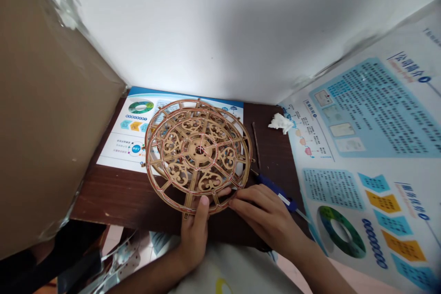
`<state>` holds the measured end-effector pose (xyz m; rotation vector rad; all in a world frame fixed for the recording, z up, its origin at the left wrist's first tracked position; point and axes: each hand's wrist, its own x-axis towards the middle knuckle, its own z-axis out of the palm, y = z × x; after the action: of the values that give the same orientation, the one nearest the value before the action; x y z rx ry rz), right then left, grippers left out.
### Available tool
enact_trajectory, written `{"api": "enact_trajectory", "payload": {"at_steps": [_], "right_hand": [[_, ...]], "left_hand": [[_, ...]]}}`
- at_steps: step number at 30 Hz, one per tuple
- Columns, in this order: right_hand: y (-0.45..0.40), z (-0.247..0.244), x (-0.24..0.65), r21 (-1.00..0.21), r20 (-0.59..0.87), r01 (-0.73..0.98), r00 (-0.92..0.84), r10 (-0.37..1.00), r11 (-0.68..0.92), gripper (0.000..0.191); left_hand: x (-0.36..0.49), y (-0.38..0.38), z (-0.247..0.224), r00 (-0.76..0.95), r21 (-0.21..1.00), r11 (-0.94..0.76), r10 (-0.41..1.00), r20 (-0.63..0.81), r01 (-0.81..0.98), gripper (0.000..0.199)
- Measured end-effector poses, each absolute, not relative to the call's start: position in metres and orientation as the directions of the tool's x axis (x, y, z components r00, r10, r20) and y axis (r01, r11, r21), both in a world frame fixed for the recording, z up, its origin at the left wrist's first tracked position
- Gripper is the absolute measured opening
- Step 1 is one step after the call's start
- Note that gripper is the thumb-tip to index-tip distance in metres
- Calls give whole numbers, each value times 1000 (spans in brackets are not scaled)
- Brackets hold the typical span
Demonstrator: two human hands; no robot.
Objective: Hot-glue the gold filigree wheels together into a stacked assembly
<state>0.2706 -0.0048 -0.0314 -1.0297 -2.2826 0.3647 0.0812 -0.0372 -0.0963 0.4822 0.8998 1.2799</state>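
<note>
Dark desk [103,193], left hand [195,234], right hand [265,213] gripping fretwork wooden wheel [177,174] (two layers)

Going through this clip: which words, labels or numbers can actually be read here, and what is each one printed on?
"公司简介": heading at the top of the poster on the right.
"服务": start of a lower heading on that poster; the rest is too slanted to read.
The body text there and on the paper sheet under the wheel is too small to read.
</note>
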Motion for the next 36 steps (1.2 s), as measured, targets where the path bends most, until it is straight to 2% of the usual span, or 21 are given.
{"api": "enact_trajectory", "payload": {"at_steps": [4,15,27,36], "right_hand": [[-3,-31,272,-462,407,585,-529,745,667,23],[-5,-33,276,-438,436,568,-543,717,697,22],[-6,-34,276,-409,451,567,-556,698,715,25],[-8,-37,275,-438,462,570,-520,718,695,23]], "left_hand": [[79,-38,-96,16,791,264,952,-307,-553,41],[77,-36,-88,91,756,279,955,-281,-592,39],[76,-36,-88,76,777,292,950,-302,-558,40],[76,-38,-93,81,777,293,951,-300,-558,39]]}}
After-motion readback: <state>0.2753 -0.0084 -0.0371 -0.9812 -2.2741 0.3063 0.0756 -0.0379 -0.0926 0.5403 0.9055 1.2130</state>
